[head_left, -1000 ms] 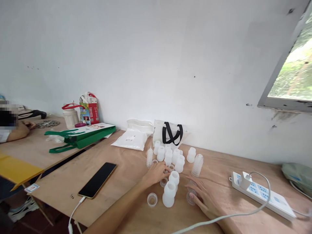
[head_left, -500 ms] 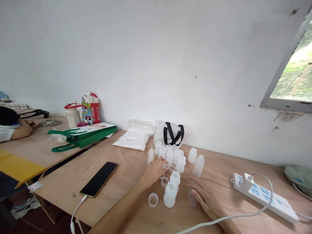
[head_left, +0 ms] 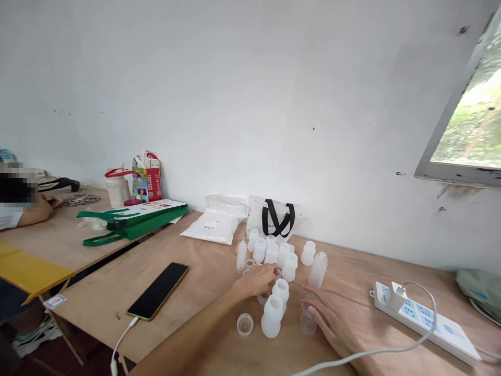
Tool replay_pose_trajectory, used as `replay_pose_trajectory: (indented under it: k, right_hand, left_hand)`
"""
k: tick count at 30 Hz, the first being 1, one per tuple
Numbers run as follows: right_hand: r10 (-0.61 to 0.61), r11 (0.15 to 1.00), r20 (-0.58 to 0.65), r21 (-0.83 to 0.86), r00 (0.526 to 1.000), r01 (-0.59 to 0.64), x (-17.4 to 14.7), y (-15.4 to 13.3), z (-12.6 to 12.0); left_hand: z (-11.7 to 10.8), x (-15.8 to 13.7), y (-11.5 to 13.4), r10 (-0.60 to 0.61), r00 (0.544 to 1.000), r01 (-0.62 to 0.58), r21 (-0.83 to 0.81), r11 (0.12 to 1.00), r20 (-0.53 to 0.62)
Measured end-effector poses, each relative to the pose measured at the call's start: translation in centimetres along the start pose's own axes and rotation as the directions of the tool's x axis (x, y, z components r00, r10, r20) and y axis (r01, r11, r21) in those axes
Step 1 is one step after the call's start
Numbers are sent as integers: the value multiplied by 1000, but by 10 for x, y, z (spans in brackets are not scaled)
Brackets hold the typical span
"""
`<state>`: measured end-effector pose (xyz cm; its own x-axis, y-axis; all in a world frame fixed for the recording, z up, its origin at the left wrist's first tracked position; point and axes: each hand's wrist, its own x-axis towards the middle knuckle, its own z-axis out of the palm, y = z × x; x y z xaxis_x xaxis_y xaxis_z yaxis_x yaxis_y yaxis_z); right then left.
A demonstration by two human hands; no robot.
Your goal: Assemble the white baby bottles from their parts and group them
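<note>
My left hand reaches in among small bottles, its fingers drawn together at a translucent plastic ring; the fingertips are partly hidden. Several frosted white plastic bottles with open tops stand close behind it. In front, another white bottle stands upright near a loose ring. My right hand lies on the table, fingers stretched out, touching clear round caps. Beyond that hand stands a stack of clear domed covers. A second, slimmer clear stack is left of the bottles.
A phone on a cable lies to the left. At right, a power strip has a plugged-in charger, its cord crossing my right forearm. White plastic packs and a black-handled bag sit by the wall. Another person's arm rests at far left.
My left hand has shifted to the right, uncovering rings at its left and reaching another ring by the bottles. The right hand has stayed in place on the clear caps.
</note>
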<state>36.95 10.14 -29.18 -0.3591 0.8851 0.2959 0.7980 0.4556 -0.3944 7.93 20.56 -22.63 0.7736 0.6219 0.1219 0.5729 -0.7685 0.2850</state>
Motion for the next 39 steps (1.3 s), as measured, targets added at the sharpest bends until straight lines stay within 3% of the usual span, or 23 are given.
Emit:
replay_pose_trajectory:
  k: [4,9,16,21,24,27,29,30,31,32,37,39]
  right_hand:
    - [4,1000,-17,20,1000,-3,2,-2,-1]
    - [24,989,-121,145,992,-6,5,1,5]
    - [66,985,-79,167,995,-52,5,-1,3]
    - [49,983,-80,178,996,-34,4,-3,1]
    - [43,982,-99,187,994,-24,5,-1,4]
    - [74,971,-156,235,985,-36,5,1,7]
    - [99,960,-182,275,978,-46,4,1,8]
    - [108,956,-182,290,977,-51,4,1,8]
    - [120,952,-188,302,975,-59,4,2,8]
    - [134,948,-193,309,972,-69,4,2,8]
    - [177,933,-209,347,962,-96,2,0,7]
    - [169,931,-206,355,964,-87,1,-1,6]
  left_hand:
    - [-9,-3,-3,33,999,-33,-21,999,-25]
    - [-21,-3,-12,-21,992,18,-26,999,-122]
    - [-3,8,-14,-95,986,95,-12,995,-133]
    - [2,-8,-16,-156,943,118,-144,983,-294]
    - [-3,-27,-17,-281,828,159,-276,948,-486]
    - [-5,-42,-24,-455,597,226,-406,885,-661]
    - [-5,-46,-34,-550,438,259,-486,835,-711]
    - [-4,-46,-40,-580,389,263,-517,815,-716]
    - [-2,-44,-47,-600,367,259,-541,800,-711]
    - [0,-42,-54,-612,372,249,-560,790,-698]
    - [13,-29,-75,-617,535,181,-635,751,-577]
    - [15,-28,-76,-619,569,170,-659,733,-541]
